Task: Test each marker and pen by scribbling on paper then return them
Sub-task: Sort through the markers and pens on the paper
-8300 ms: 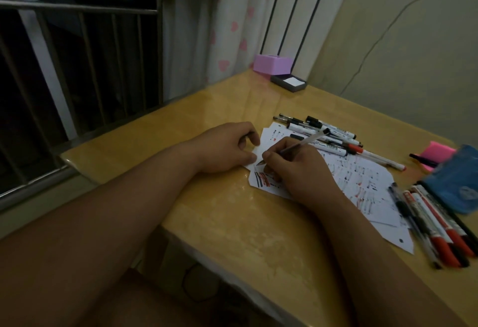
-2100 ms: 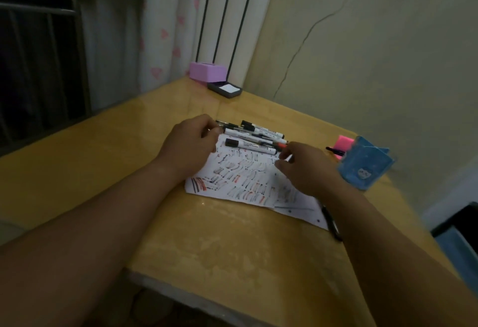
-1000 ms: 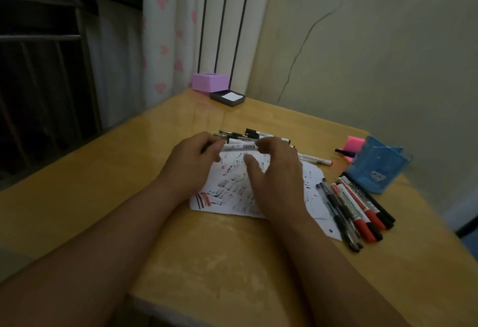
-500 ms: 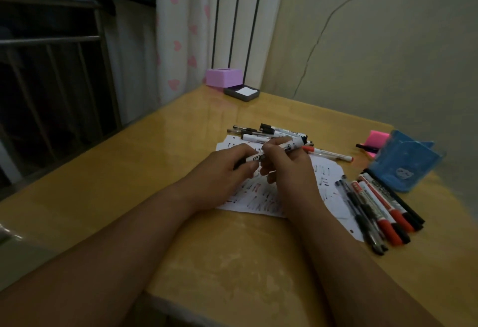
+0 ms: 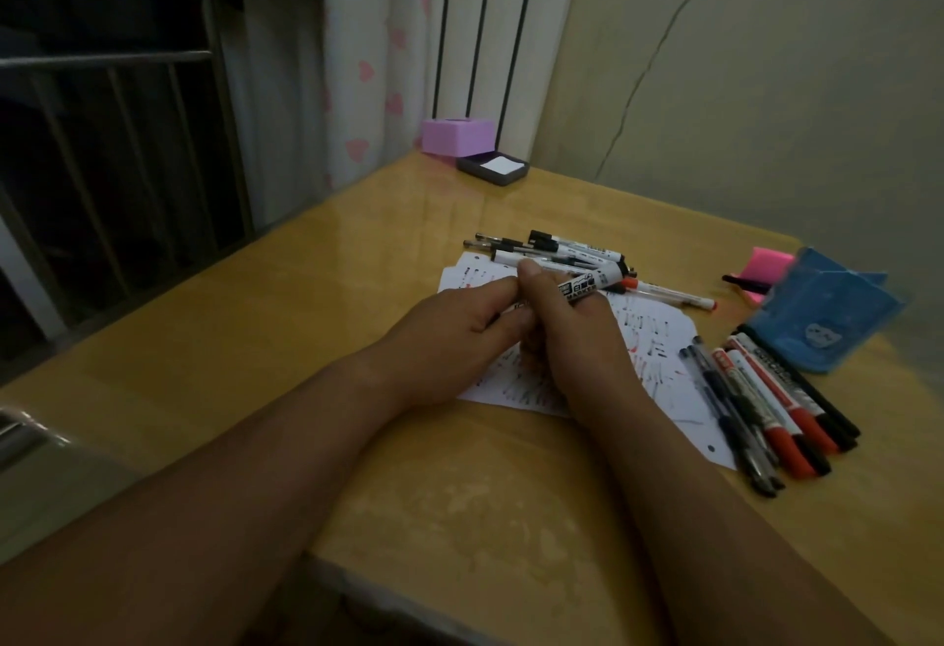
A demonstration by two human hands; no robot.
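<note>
Gripping a marker [image 5: 582, 286] in the right hand [image 5: 572, 339], pinching its near end with the left hand [image 5: 459, 328] over the paper [image 5: 649, 339], apparently to uncap it for scribbling.

Only thing I can actually read is the word MARKER, black capitals on the barrel of the white marker [image 5: 582, 288] held in the middle. There's more print beside it, and labels on the pens at the back [image 5: 587, 251] and the markers on the right [image 5: 756, 385], but it's all too small and blurry.
</note>
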